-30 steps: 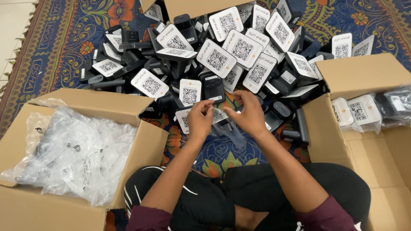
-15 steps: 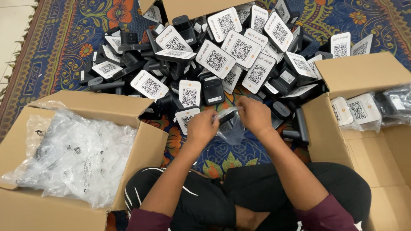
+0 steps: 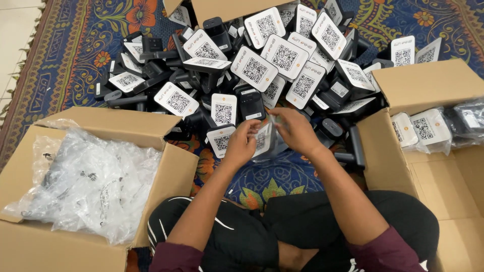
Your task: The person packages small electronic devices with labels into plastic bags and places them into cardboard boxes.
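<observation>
My left hand (image 3: 242, 143) and my right hand (image 3: 295, 130) together hold a clear plastic bag (image 3: 269, 143) with a white code card device showing inside it. The bag hangs just above the patterned rug, at the near edge of a big pile of black devices with white square code cards (image 3: 254, 70). My fingers pinch the bag's upper edge from both sides. Both forearms reach out from my crossed legs in black trousers.
A cardboard box (image 3: 166, 176) on the left holds crumpled clear plastic bags (image 3: 85, 186). Another cardboard box (image 3: 428, 85) on the right holds bagged devices (image 3: 426, 128). A third box edge (image 3: 227, 7) sits at the top. A patterned rug (image 3: 65, 55) lies beneath.
My hands spread apart briefly, then came back together on the bag, which now hangs lower between them with the card device inside.
</observation>
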